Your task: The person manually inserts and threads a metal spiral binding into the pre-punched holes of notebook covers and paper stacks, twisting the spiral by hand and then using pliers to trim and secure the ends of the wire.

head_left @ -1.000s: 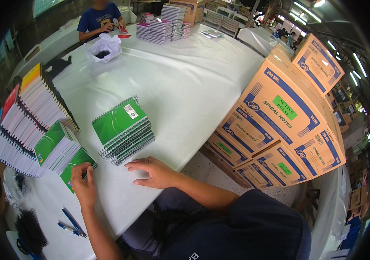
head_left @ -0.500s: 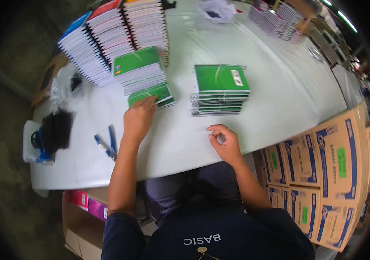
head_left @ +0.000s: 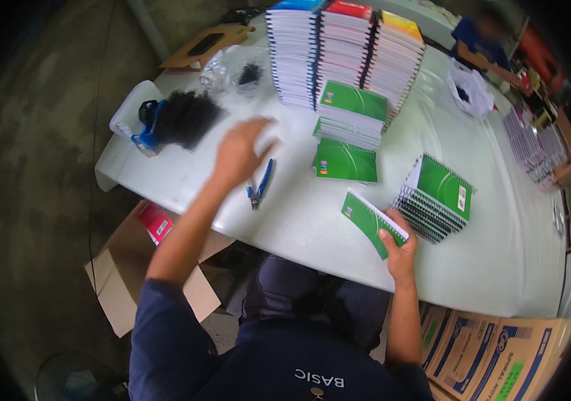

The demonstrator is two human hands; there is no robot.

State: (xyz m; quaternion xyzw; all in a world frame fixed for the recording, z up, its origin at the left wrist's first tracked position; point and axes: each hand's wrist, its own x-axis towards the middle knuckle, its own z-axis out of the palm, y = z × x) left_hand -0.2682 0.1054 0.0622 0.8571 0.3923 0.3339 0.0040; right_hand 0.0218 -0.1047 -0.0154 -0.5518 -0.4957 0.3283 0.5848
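Observation:
My right hand (head_left: 399, 247) grips a green notebook (head_left: 372, 222) by its lower corner and holds it tilted above the white table (head_left: 312, 220). Beside it on the right lies a stack of green spiral-bound notebooks (head_left: 436, 197). My left hand (head_left: 238, 154) is stretched out to the left over the table, blurred by motion, fingers spread, holding nothing that I can see. It hovers just above blue-handled pliers (head_left: 260, 184) and short of a heap of black spiral coils (head_left: 188, 117). One green notebook (head_left: 345, 162) lies flat in front of a short green pile (head_left: 352, 113).
Tall stacks of notebooks (head_left: 342, 53) stand at the table's far side. A clear bag (head_left: 232, 67) lies behind the coils. Another person (head_left: 482, 43) sits at the far right end. Cardboard boxes (head_left: 499, 347) stand at lower right, an open carton (head_left: 141, 267) under the table's left.
My right hand has picked up a green notebook from the table. My left hand has left the green pile and swung left toward the black coils. The view has turned left.

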